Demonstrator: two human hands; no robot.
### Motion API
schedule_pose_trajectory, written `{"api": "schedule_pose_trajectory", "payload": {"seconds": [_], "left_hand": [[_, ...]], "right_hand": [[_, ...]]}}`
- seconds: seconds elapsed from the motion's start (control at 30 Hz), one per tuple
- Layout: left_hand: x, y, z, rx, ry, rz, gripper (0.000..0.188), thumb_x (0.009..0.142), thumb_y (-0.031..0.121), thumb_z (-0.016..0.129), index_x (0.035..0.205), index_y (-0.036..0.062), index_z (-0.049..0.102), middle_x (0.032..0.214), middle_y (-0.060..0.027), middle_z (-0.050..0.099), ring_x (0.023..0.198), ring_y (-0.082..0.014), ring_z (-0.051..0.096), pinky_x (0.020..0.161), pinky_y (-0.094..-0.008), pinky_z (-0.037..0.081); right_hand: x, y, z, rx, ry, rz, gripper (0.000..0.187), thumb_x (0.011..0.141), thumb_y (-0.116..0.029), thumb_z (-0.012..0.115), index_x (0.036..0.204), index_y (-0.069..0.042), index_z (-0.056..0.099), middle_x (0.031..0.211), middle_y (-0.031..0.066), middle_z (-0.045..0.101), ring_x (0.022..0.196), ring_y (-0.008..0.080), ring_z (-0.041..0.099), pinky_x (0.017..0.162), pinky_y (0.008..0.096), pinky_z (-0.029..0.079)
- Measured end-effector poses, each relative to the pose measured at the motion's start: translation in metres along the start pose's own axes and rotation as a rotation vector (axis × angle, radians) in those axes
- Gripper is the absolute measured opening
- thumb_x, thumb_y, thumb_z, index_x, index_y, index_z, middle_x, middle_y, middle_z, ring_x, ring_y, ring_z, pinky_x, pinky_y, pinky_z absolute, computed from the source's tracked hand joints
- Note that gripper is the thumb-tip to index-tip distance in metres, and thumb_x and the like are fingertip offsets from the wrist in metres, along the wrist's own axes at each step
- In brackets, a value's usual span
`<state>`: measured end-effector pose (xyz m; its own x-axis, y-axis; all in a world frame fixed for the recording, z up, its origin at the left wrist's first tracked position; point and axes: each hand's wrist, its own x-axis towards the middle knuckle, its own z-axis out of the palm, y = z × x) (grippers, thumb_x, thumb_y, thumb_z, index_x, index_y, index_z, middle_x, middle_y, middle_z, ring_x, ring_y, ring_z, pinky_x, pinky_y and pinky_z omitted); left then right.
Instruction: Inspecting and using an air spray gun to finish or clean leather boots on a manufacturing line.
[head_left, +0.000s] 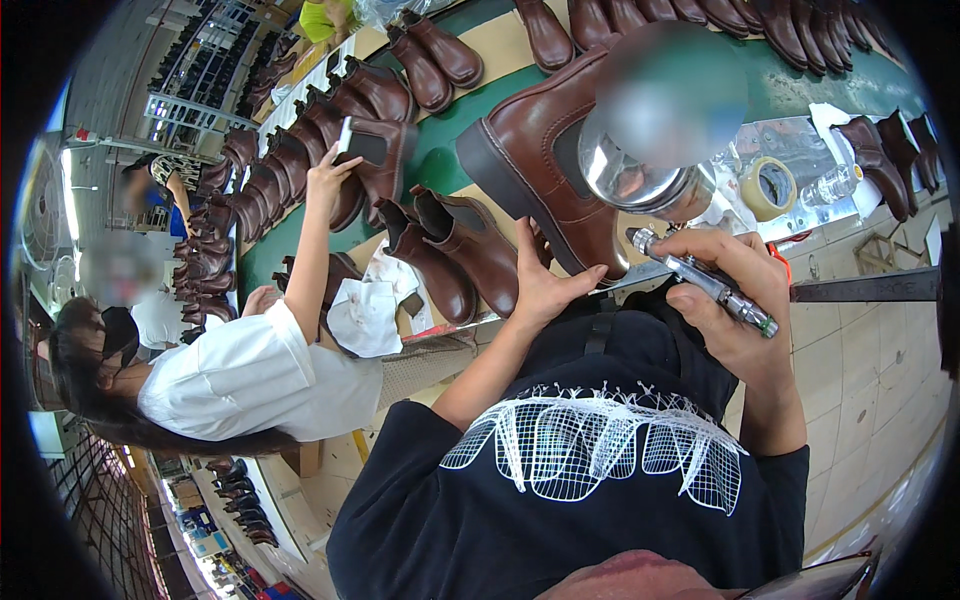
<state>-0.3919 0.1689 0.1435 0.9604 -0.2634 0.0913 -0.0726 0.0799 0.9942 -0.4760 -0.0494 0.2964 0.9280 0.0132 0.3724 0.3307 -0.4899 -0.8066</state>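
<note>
In the head view, the left hand [548,292] cups the toe end of a brown leather Chelsea boot [540,170], thumb and fingers against the sole and front; the boot is held raised above the green desk [435,165]. Its sole slants from the heel at upper left to the toe at lower right, and its shaft leans up and right. The right hand [740,295] is wrapped around a slim metal spray-gun-like tool [708,284]. From this hand, the boot lies to the left and farther up. The tool's long axis runs roughly in line with the sole, front end just beside the toe, seemingly without touching. The left hand is the nearer one, in contact; the right reaches the boot's side only through its tool.
</note>
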Motion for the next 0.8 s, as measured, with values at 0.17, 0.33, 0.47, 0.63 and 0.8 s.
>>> {"api": "schedule_pose_trajectory", "payload": {"seconds": [0.17,0.33,0.47,0.63,0.8], "left_hand": [[0.003,-0.003,-0.003,-0.018,-0.019,0.072,0.106,0.066,0.011,0.091,0.143,-0.0024,0.019,0.137,-0.0167,0.042,0.126,-0.0242,0.048,0.106,-0.0376,0.041],[0.002,-0.005,-0.003,-0.044,-0.042,0.092,0.105,0.066,0.008,0.09,0.143,-0.0031,0.02,0.138,-0.0159,0.041,0.125,-0.0234,0.048,0.106,-0.0359,0.042],[0.0,-0.001,-0.001,-0.033,-0.054,0.097,0.102,0.066,0.005,0.088,0.142,-0.0043,0.021,0.137,-0.0161,0.042,0.123,-0.023,0.05,0.105,-0.0352,0.042],[-0.001,-0.005,-0.001,-0.016,-0.066,0.114,0.103,0.066,0.004,0.087,0.144,-0.0044,0.021,0.137,-0.0161,0.044,0.121,-0.023,0.051,0.104,-0.0355,0.043],[-0.005,0.003,0.0,-0.087,-0.056,0.071,0.102,0.067,0.004,0.085,0.146,-0.0026,0.022,0.136,-0.015,0.046,0.122,-0.0232,0.051,0.103,-0.0371,0.044]], "right_hand": [[-0.004,0.003,0.001,-0.004,0.026,0.017,0.03,0.079,-0.023,0.079,0.101,-0.005,0.07,0.091,0.0053,0.072,0.077,0.0162,0.067,0.072,0.0285,0.036],[-0.006,0.011,-0.001,0.028,0.105,0.039,0.025,0.082,-0.021,0.076,0.101,-0.005,0.07,0.087,0.0065,0.071,0.076,0.0162,0.066,0.071,0.0277,0.038],[-0.007,0.016,-0.006,0.063,0.096,0.101,0.034,0.091,-0.03,0.069,0.106,0.0,0.068,0.09,0.0048,0.067,0.076,0.0105,0.055,0.07,0.0253,0.041],[-0.004,0.011,-0.017,0.138,0.169,0.118,0.023,0.085,-0.015,0.075,0.1,0.0,0.068,0.088,0.0071,0.07,0.079,0.0113,0.065,0.071,0.0244,0.046],[-0.005,0.018,-0.018,0.112,0.238,0.062,0.021,0.087,-0.011,0.073,0.103,0.002,0.067,0.09,0.0067,0.068,0.08,0.0093,0.062,0.07,0.023,0.046]]}}
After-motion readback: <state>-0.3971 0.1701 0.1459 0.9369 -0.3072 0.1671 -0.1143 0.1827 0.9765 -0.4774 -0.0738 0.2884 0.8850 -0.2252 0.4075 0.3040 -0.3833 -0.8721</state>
